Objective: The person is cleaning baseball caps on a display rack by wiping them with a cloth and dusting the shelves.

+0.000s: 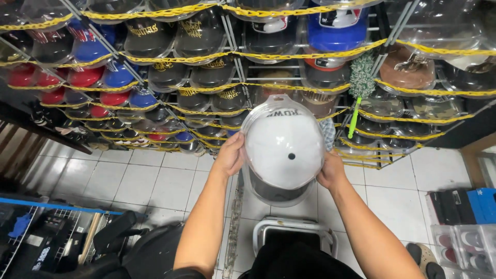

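Left hand (231,155) and right hand (330,170) gripping opposite sides of clear-cased white cap (284,150); slippery shell, likely to drop onto tiled floor (155,181) near stool (292,227).

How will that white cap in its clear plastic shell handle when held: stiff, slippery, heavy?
Probably light: the left hand and right hand hold the white cap in its clear shell by its edges only. The moulded shell keeps its dome shape, so likely fairly stiff. Its glossy plastic looks smooth, so possibly slippery.
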